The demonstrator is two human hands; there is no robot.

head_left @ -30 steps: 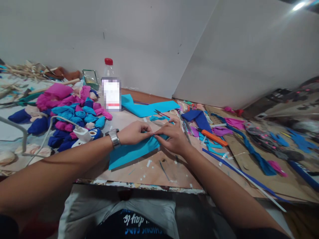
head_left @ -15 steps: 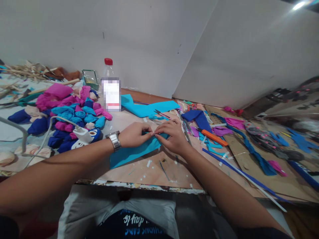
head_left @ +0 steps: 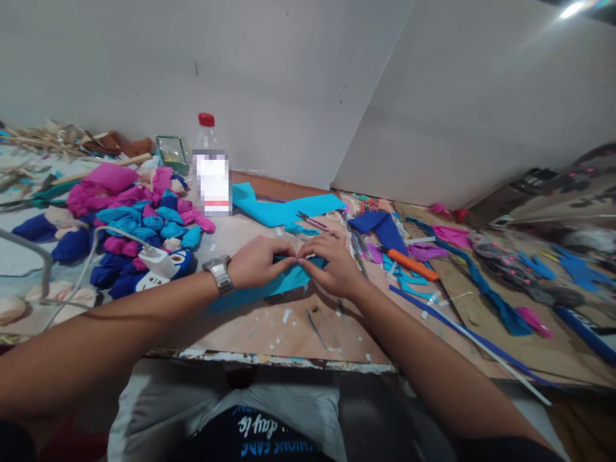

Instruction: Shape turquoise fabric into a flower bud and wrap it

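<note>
A strip of light blue cloth (head_left: pixel 283 283) lies on the wooden worktop (head_left: pixel 269 327) in front of me. My left hand (head_left: pixel 257 261), with a metal watch on its wrist, pinches the cloth's upper edge. My right hand (head_left: pixel 332 263) meets it fingertip to fingertip and pinches the same edge. Most of the strip is drawn in under my left forearm, so only a short part shows.
A red-capped bottle (head_left: pixel 210 168) stands at the back. Left of it lies a heap of pink, blue and dark blue cloth rolls (head_left: pixel 129 218), with a white plug (head_left: pixel 158 262). More light blue cloth (head_left: pixel 283 206), scissors (head_left: pixel 310 221), an orange knife (head_left: pixel 412 265) and scraps lie to the right.
Both hands have kept pinching the cloth while the strip was gathered toward them. Less of it now shows on the worktop left of my wrist.
</note>
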